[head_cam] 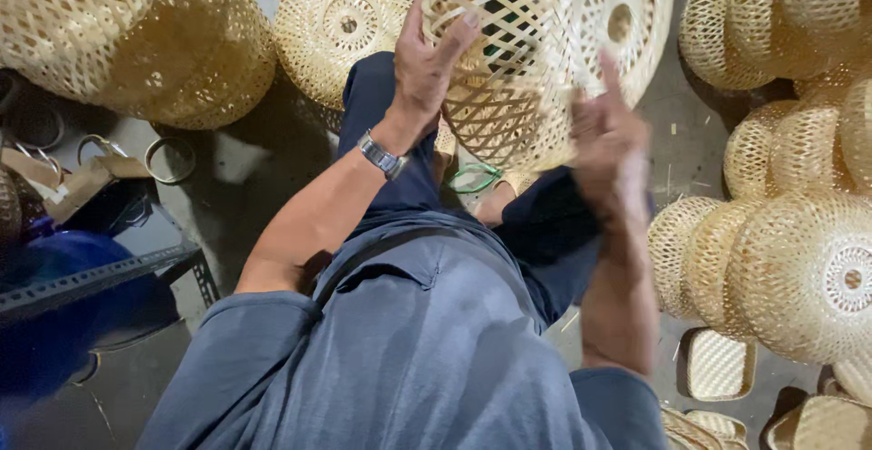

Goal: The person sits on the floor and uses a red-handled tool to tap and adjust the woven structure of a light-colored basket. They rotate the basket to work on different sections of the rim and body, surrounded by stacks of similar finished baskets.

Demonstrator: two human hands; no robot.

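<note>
Head-camera view, looking down past a grey shirt: a seated person steadies a half-woven bamboo basket (518, 59) above the knees, its open lattice turned toward the body, apparently so the weave can be reached from both sides. The left hand (427, 64) grips the basket's near wall, thumb and fingers spread and hooked through the lattice; a metal wristwatch (381, 156) sits on that wrist. The right hand (604, 137) is blurred beside the basket's lower right edge, fingers raised; whether it grasps a strip or only brushes the weave cannot be told.

Finished baskets ring the person. A flat round one (341, 23) lies just behind the left hand, a large domed one (136, 32) fills the upper left, and a cluster of rounded ones (790, 268) is stacked at right, with small rectangular woven trays (718, 365) below them, all kept near. Metal rings (168, 159) and scraps lie on the grey concrete floor (245, 178), which is littered with thin bamboo slivers. A dark metal rack (91, 277) edges the left side.
</note>
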